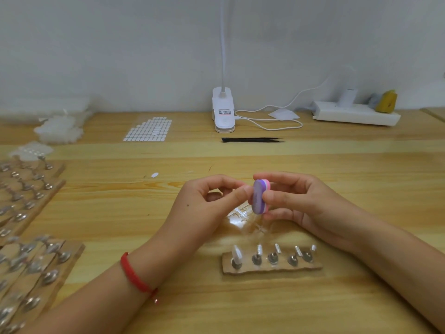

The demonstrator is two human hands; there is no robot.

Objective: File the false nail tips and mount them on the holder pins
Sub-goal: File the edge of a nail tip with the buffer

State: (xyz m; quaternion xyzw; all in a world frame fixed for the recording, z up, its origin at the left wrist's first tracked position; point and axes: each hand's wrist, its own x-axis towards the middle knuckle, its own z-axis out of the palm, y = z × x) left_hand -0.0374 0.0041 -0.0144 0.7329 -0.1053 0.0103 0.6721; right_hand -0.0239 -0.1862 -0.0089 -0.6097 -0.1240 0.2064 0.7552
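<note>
While both hands hover above the middle of the wooden surface (pixel 337 297), the right hand (pixel 296 203) has its grip clamped on a small file block (pixel 259 196). The block is purple on the front with pink layers behind, and it stands upright. The thumb presses its near side and the forefinger lies over its top.

At nine o'clock from the block, the left hand (pixel 207 201) holds thumb and forefinger tips together, and they touch the purple face. This grip is pinched, but I cannot tell if a nail tip sits between the tips, because the place is hidden and too small. A red bracelet (pixel 133 273) is around the left wrist.

At six o'clock from the hands lies a cardboard holder strip (pixel 272 267) with five metal pins in a row. A white nail tip (pixel 237 254) is mounted on the pin at the nine o'clock end. The other four pins show only small shiny heads. Between the hands and this strip lies a clear plastic piece (pixel 243 214), partly under the right hand.

At twelve o'clock lie black tweezers (pixel 251 140), and behind them stands a white clip lamp (pixel 223 109). A sheet of oval white stickers (pixel 149 129) is at eleven o'clock, and a heap of clear nail tips (pixel 59 131) at ten o'clock. A white power strip (pixel 356 113) is at one o'clock near the wall. From nine to seven o'clock lie more holder strips (pixel 29 261) with many pins.
</note>
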